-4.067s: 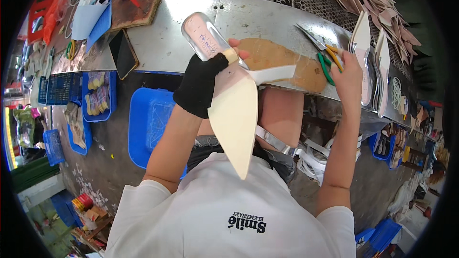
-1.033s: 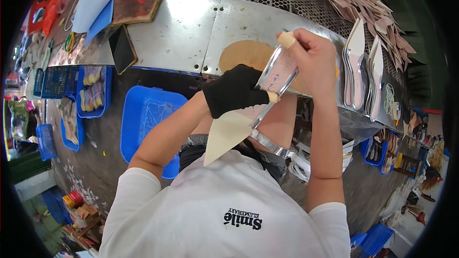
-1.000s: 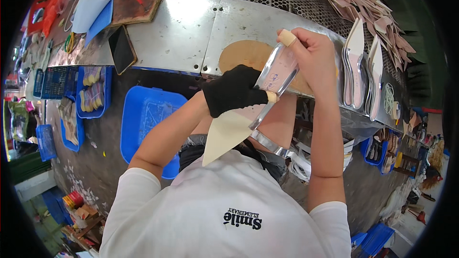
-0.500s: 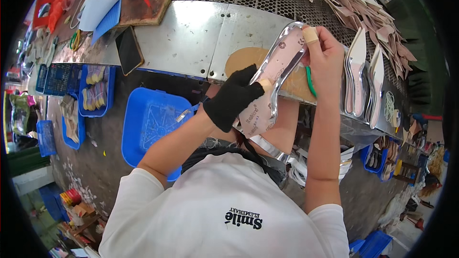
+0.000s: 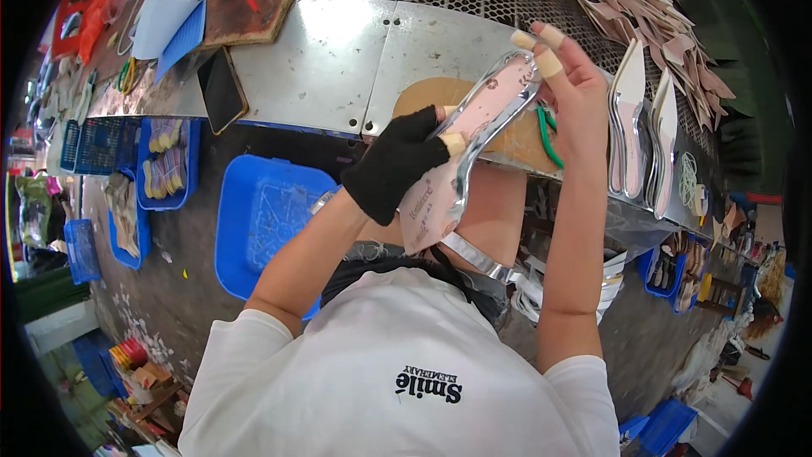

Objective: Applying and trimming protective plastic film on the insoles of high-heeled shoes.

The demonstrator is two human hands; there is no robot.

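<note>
Across the upper frame: metal tabletop (image 5: 321,68), sheet steel in front, perforated mesh behind, curved by the lens.

Below it, left: blue plastic crate (image 5: 262,220) on the floor, with smaller blue trays (image 5: 169,161) of small parts further left.

On the mesh, upper right: heap of pale leather pieces (image 5: 643,17), loosely piled.

Centre, held above the tabletop edge: pink insole with a silver metallic rim (image 5: 474,144), tilted, toe end up and to the right, heel end low near the person's chest.

Under the insole, on the tabletop: round brown board (image 5: 516,131), partly covered.

Right of the hands: two similar pointed insoles (image 5: 639,127), lying side by side.

Left hand (image 5: 397,169): black fingerless glove, fingers clamped on the insole's middle.

Right hand (image 5: 575,85): bare, taped fingers (image 5: 550,63) together on the insole's upper tip; green-handled tool (image 5: 548,131) hangs just beneath the palm.

Left on the tabletop edge: dark phone (image 5: 222,89), lying flat.
</note>
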